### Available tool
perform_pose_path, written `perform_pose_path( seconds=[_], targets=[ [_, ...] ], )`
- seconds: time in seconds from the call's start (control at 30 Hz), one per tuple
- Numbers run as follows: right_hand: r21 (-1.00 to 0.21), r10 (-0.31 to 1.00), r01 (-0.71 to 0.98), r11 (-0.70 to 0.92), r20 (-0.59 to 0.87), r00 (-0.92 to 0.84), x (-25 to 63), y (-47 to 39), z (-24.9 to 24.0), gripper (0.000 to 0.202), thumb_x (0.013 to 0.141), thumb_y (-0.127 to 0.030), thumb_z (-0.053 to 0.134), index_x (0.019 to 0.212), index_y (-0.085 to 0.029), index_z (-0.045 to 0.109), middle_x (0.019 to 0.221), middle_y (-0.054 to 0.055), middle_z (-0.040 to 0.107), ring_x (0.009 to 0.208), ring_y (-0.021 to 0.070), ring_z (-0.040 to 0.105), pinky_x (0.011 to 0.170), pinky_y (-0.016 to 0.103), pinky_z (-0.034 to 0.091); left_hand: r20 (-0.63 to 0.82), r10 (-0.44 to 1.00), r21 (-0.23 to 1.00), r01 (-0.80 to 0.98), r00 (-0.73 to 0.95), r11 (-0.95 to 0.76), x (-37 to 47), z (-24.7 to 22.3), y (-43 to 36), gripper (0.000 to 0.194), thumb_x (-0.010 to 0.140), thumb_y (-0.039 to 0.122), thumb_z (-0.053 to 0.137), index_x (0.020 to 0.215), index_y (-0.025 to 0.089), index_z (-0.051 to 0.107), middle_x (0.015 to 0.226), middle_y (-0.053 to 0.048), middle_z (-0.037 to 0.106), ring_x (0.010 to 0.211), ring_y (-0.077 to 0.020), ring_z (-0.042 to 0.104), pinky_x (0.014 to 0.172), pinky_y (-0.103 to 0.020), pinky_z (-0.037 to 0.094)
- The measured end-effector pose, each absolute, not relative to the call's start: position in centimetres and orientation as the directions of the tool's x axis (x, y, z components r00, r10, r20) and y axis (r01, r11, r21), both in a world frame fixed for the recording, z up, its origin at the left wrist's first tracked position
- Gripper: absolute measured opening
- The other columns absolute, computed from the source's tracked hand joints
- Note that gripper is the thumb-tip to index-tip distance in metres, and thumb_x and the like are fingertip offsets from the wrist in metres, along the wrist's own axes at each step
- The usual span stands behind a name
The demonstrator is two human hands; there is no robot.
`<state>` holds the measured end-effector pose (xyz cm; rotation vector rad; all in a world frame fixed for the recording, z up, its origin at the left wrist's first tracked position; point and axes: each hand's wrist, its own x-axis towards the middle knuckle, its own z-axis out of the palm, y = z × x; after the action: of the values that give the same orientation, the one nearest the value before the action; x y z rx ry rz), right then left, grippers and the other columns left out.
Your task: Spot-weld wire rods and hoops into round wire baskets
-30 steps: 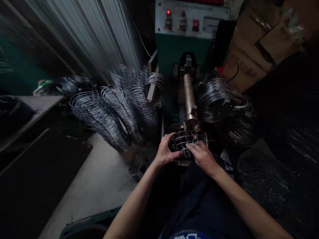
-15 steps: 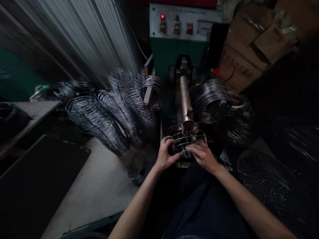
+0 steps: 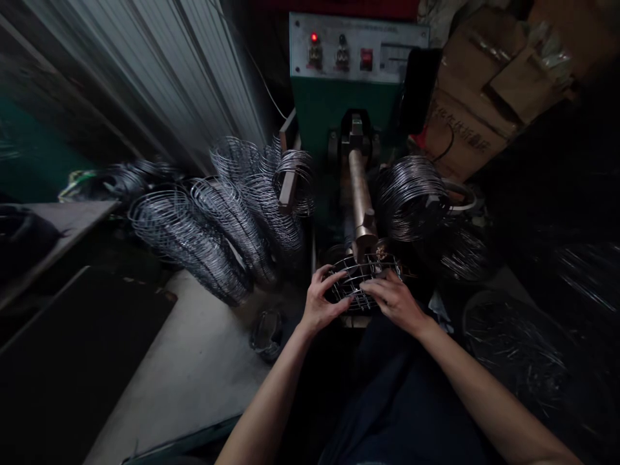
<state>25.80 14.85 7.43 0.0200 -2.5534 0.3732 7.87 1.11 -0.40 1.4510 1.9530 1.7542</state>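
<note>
Wire basket (image 3: pixel 356 264), one, below the tip of a metal bar (image 3: pixel 359 184), in a dim workshop.
In my feed: left hand (image 3: pixel 320 307), thumb and fingers wide apart, gripping the basket's end; right hand (image 3: pixel 396 302), fingers bent close together, holding its wires, any smaller piece beneath I cannot tell; green machine (image 3: pixel 353 97), red lamp (image 3: pixel 314 37) lit; wire ring stacks (image 3: pixel 191 248), leaning, on grey concrete floor (image 3: pixel 194 361); corrugated sheeting (image 3: pixel 194 71) behind; wire coil (image 3: pixel 411 197), right; cardboard boxes (image 3: pixel 462 129), beyond.
</note>
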Motion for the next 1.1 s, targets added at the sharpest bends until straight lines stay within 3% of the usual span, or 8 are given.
perform_pose_path(
  seconds=[0.33,0.47,0.67,0.87,0.97,1.1],
  targets=[
    [-0.326,0.115,-0.072,0.942,0.519,-0.847,25.4,15.1,7.5,0.031,0.100,-0.010,0.054,0.124,-0.024,0.068,0.109,0.005,0.072,0.098,0.0231,0.059,0.086,0.039,0.054,0.480,0.698,0.821,0.551,-0.531,-0.145,7.9,0.0,1.3,0.054,0.073,0.036,0.084,0.125,0.028,0.070,0.137,-0.010,0.054,0.125,-0.0283,0.057,0.108,-0.048,0.051],
    [-0.384,0.218,0.014,0.923,0.493,-0.842,24.8,14.7,7.8,0.021,0.101,-0.017,0.056,0.115,-0.025,0.069,0.104,0.005,0.070,0.098,0.0233,0.059,0.090,0.040,0.053,0.488,0.692,0.814,0.564,-0.532,-0.140,7.7,0.0,1.8,0.053,0.075,0.036,0.082,0.126,0.027,0.070,0.137,-0.010,0.054,0.123,-0.0274,0.057,0.105,-0.046,0.053],
    [-0.303,0.324,0.173,0.937,0.569,-0.756,23.2,15.4,7.4,0.015,0.102,-0.025,0.058,0.090,-0.020,0.066,0.094,0.008,0.063,0.093,0.0253,0.055,0.088,0.041,0.050,0.483,0.678,0.824,0.549,-0.554,-0.138,6.3,0.3,3.2,0.053,0.072,0.034,0.082,0.124,0.027,0.071,0.135,-0.009,0.055,0.124,-0.0269,0.058,0.106,-0.045,0.052],
    [-0.321,0.368,0.213,0.923,0.576,-0.730,22.8,16.0,7.6,0.018,0.101,-0.032,0.060,0.089,-0.021,0.067,0.093,0.008,0.064,0.094,0.0270,0.057,0.091,0.045,0.051,0.487,0.682,0.830,0.534,-0.547,-0.164,5.2,0.2,4.1,0.052,0.073,0.031,0.081,0.123,0.025,0.072,0.133,-0.009,0.056,0.124,-0.0261,0.058,0.108,-0.044,0.051],
    [-0.435,0.431,0.185,0.881,0.578,-0.693,23.3,15.6,8.5,0.016,0.100,-0.035,0.062,0.096,-0.021,0.067,0.099,0.009,0.065,0.096,0.0261,0.061,0.090,0.042,0.053,0.462,0.691,0.843,0.518,-0.557,-0.146,4.2,0.5,5.0,0.054,0.070,0.031,0.082,0.123,0.024,0.072,0.136,-0.009,0.055,0.126,-0.0268,0.058,0.109,-0.044,0.050],
    [-0.748,0.594,0.102,0.656,0.427,-0.682,25.4,15.3,8.9,0.017,0.101,-0.034,0.058,0.099,-0.021,0.068,0.109,0.009,0.069,0.102,0.0231,0.066,0.090,0.036,0.055,0.471,0.707,0.833,0.530,-0.528,-0.159,3.4,0.6,5.4,0.052,0.073,0.035,0.082,0.122,0.023,0.070,0.136,-0.010,0.058,0.128,-0.0287,0.057,0.113,-0.048,0.047]
  ],
)
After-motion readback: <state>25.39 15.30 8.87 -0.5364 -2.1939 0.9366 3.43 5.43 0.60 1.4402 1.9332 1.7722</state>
